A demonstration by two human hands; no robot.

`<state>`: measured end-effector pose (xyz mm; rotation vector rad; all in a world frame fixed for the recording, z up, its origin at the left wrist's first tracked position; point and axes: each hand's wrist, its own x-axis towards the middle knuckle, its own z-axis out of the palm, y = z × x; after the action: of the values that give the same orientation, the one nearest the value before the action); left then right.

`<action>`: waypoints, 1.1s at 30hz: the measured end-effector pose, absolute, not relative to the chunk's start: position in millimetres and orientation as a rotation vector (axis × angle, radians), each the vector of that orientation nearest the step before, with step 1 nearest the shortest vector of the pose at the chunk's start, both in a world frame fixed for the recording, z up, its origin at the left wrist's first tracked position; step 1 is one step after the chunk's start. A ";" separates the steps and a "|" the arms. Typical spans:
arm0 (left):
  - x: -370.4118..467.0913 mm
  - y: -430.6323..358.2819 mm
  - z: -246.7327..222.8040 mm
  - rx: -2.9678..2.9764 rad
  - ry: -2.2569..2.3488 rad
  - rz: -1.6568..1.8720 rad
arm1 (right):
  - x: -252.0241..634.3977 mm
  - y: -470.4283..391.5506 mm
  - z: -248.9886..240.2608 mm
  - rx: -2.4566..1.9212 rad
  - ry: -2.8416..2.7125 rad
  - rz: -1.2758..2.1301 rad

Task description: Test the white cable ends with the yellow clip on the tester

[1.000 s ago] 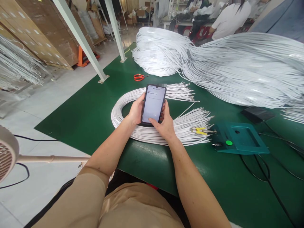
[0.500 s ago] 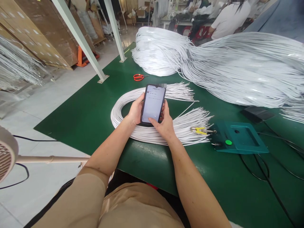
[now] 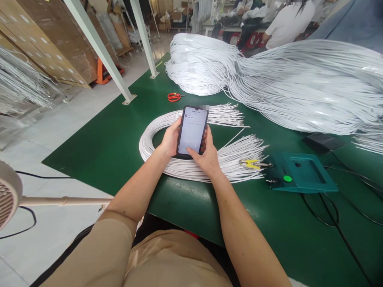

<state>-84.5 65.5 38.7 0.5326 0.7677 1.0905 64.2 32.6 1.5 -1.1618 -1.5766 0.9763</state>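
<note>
A black-edged smartphone (image 3: 193,131) with its screen lit is held upright between my two hands, above a bent bundle of white cables (image 3: 146,139) on the green table. My left hand (image 3: 171,139) grips the phone's left side. Around its lower right side my right hand (image 3: 208,155) is closed, with the thumb on the bottom of the screen. The text on the screen is too small to read. Yellow-handled clip pliers (image 3: 251,164) lie on the cable ends to the right. Beyond the phone are red-handled scissors (image 3: 174,97).
A large heap of white cables (image 3: 299,87) covers the table's far right. A teal device (image 3: 308,171) with a green button and black cords stands at the right. Two pale metal posts (image 3: 98,52) rise from the table's left edge. A fan (image 3: 10,195) is at the far left; a person (image 3: 290,24) is behind.
</note>
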 end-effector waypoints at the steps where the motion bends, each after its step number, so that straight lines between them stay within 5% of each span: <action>1: -84.7 65.7 38.2 0.534 0.765 1.088 | 64.2 32.5 1.2 -1.160 -1.575 0.974; 33: -83.0 63.7 42.3 0.532 0.785 1.100 | 64.6 32.4 2.9 -1.183 -1.572 0.988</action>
<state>-83.0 63.7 42.3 0.5319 0.7853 1.0998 64.6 32.4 2.9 -1.1828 -1.5716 0.9885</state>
